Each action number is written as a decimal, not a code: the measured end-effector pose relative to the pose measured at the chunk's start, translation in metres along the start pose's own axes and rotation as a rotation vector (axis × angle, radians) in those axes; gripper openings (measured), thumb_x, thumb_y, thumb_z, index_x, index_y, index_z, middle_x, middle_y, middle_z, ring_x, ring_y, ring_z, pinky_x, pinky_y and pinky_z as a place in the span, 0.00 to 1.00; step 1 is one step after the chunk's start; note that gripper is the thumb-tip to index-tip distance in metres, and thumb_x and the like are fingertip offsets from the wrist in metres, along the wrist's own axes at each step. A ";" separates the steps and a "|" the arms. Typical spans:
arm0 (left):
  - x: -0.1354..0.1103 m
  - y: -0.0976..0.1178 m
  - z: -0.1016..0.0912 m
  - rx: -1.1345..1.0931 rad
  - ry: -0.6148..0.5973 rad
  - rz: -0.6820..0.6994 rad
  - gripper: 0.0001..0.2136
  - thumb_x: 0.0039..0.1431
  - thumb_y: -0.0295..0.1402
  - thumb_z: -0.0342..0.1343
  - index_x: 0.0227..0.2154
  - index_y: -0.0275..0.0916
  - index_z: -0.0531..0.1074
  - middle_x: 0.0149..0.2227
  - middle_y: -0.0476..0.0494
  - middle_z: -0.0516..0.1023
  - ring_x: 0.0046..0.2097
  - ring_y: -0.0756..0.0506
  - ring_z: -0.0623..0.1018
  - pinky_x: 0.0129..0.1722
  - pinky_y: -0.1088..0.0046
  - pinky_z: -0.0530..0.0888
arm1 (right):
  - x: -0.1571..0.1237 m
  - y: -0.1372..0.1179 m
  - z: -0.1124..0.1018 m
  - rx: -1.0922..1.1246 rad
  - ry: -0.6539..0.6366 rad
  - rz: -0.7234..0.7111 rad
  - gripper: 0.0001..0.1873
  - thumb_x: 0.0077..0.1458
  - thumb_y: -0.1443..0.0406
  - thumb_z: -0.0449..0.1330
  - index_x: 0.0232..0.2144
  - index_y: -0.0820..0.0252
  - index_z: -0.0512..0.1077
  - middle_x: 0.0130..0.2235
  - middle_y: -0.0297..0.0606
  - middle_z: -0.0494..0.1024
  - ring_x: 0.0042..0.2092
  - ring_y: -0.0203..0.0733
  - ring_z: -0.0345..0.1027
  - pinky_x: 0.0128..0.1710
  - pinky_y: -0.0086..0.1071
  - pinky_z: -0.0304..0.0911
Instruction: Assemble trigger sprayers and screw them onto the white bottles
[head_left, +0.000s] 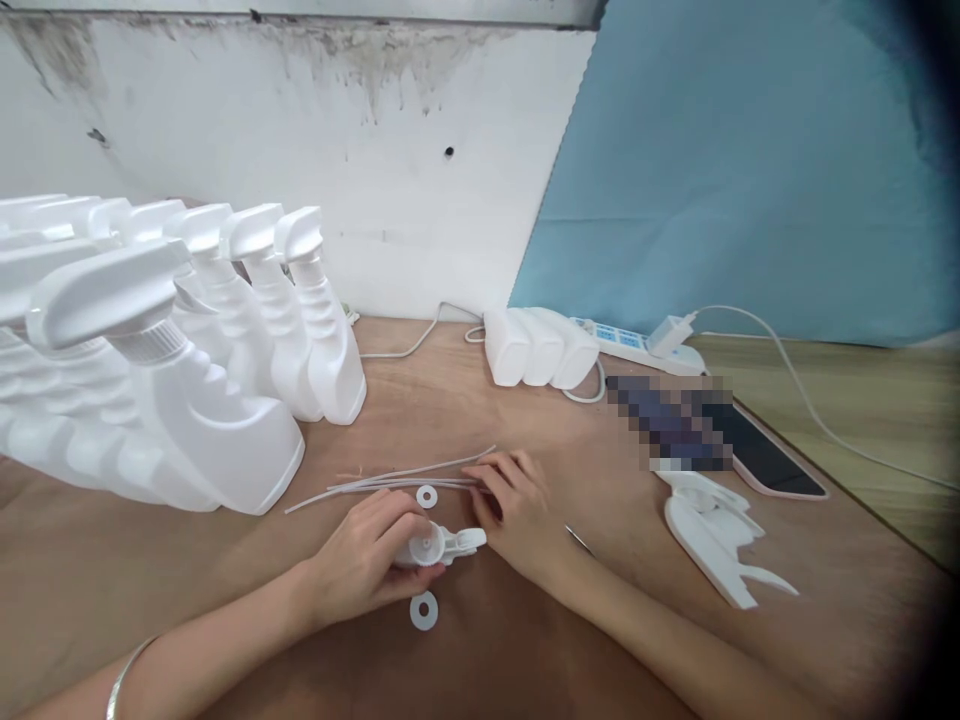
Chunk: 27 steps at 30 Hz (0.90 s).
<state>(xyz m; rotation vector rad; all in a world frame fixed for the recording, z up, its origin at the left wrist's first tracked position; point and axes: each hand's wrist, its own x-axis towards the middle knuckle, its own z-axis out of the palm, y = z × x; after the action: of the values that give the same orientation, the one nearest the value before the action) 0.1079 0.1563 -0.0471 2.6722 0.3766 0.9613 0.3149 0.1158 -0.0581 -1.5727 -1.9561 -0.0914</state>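
On a brown table point(525, 640), a white ring point(415, 613) lies nearest, just below a person's left hand point(367, 550), whose thumb and fingers are closed around a small white spray nozzle point(427, 546) pointing toward the right hand. The right hand point(517, 508), its fingers loosely curled, reaches to the right ends of several thin tubes point(390, 485), though whether it grips them cannot be told; a second, smaller ring point(427, 504) lies between tubes and nozzle. Beyond, rows of white spray bottles point(217, 430) stand at left, with three white bottles point(536, 348) and a power strip point(619, 341) farther back.
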 end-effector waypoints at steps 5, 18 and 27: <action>0.000 -0.001 0.000 -0.066 -0.010 -0.033 0.08 0.52 0.31 0.56 0.34 0.36 0.62 0.31 0.43 0.71 0.32 0.49 0.71 0.32 0.76 0.70 | -0.003 -0.001 0.004 -0.143 -0.013 -0.055 0.08 0.53 0.72 0.51 0.28 0.61 0.70 0.29 0.39 0.70 0.34 0.41 0.57 0.34 0.35 0.53; 0.005 0.005 -0.002 -0.056 -0.036 -0.085 0.06 0.55 0.32 0.53 0.31 0.36 0.62 0.31 0.44 0.69 0.29 0.51 0.69 0.28 0.78 0.67 | 0.000 -0.019 -0.008 0.697 0.096 0.353 0.06 0.56 0.60 0.53 0.32 0.57 0.65 0.30 0.33 0.70 0.34 0.35 0.65 0.35 0.30 0.62; -0.001 0.003 0.005 -0.268 -0.116 -0.335 0.11 0.54 0.34 0.54 0.37 0.39 0.59 0.36 0.47 0.72 0.32 0.51 0.72 0.31 0.78 0.69 | 0.008 -0.050 -0.003 1.147 -0.072 0.359 0.08 0.55 0.59 0.53 0.31 0.58 0.62 0.32 0.35 0.73 0.33 0.35 0.70 0.30 0.28 0.66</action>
<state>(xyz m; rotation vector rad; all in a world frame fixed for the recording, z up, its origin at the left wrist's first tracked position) 0.1110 0.1526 -0.0508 2.3137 0.6001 0.6970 0.2703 0.1075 -0.0358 -1.0610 -1.2720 1.0467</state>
